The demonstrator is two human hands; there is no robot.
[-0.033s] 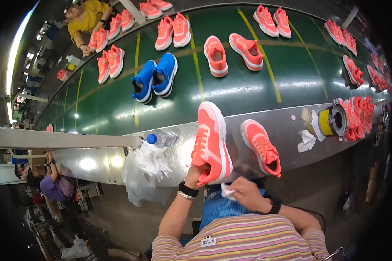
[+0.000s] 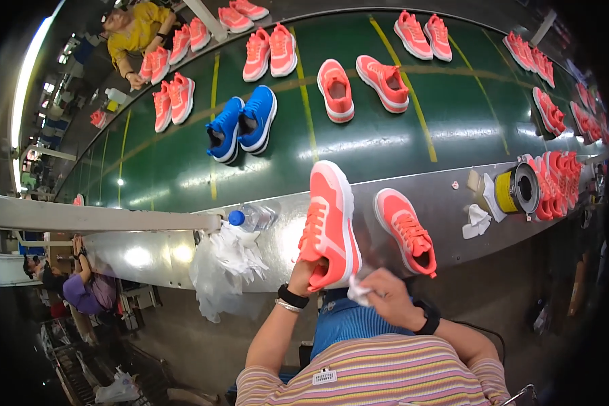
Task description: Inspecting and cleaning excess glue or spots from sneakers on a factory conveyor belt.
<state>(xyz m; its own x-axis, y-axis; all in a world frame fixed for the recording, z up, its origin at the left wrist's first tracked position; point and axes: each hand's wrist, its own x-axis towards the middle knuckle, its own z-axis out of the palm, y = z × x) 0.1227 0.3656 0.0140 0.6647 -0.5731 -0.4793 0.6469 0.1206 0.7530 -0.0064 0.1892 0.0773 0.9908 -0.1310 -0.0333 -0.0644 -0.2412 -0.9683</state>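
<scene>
Our right hand (image 2: 392,298) pinches a crumpled white cloth (image 2: 360,289) in its fingers; a little blurred, it sits just beside the heel of the coral shoe (image 2: 330,216), and we cannot tell if cloth and shoe touch. Our left hand (image 2: 300,272) goes into that shoe's opening and bears it, toe toward twelve o'clock; the fingers are hidden, so we cannot tell how they are bent.

We judge the shoe light, its upper soft and easily dented, its white sole stiffer and grippier. Support from inside, or a hold around the heel and sole, should suit it best.

From that shoe, its likely mate (image 2: 406,230) lies at three o'clock on the metal tabletop (image 2: 446,237), a clear bottle (image 2: 256,216) at nine, and blue shoes (image 2: 256,122) between ten and eleven on the green belt (image 2: 172,159).
</scene>
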